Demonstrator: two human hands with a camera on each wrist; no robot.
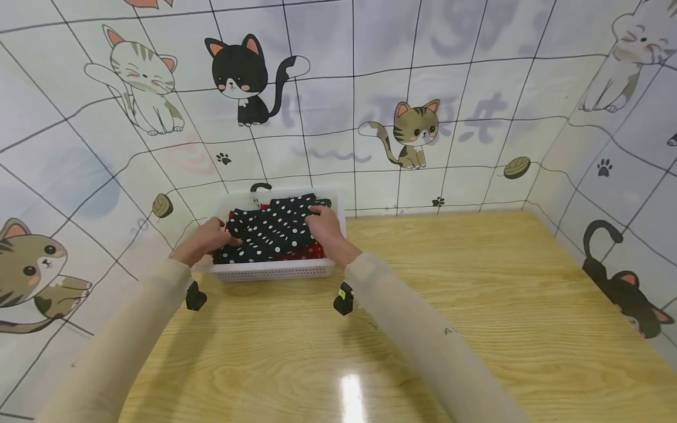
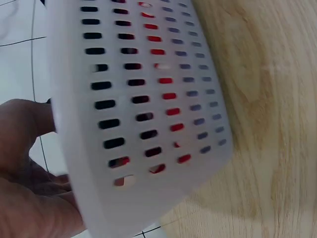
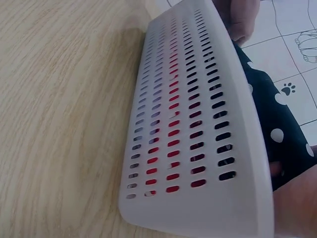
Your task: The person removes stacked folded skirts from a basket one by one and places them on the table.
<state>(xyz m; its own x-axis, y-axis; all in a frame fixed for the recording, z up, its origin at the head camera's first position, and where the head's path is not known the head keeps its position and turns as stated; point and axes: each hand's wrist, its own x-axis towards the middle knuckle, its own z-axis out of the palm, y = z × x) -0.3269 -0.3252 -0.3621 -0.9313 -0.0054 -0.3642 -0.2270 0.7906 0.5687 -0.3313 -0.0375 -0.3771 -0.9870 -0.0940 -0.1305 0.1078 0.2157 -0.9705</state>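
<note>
A black cloth with white polka dots (image 1: 275, 226) lies bunched over the top of a white perforated plastic basket (image 1: 275, 273). At the cloth's left end, my left hand (image 1: 205, 239) grips its edge, thumb over the fabric. My right hand (image 1: 325, 231) pinches the right end near the basket's right rim. In the right wrist view the dotted cloth (image 3: 277, 124) rises above the rim. Red dotted fabric (image 1: 301, 252) shows underneath it. The left wrist view has my left hand (image 2: 29, 183) behind the basket wall (image 2: 143, 99), fingertips partly hidden.
The basket stands on a wood-grain table (image 1: 423, 305), close to the back wall (image 1: 328, 147) covered in cat-print sheeting. Side walls with the same print flank the table. A small black wrist camera (image 1: 344, 299) hangs below the right sleeve, another black camera (image 1: 195, 296) below the left.
</note>
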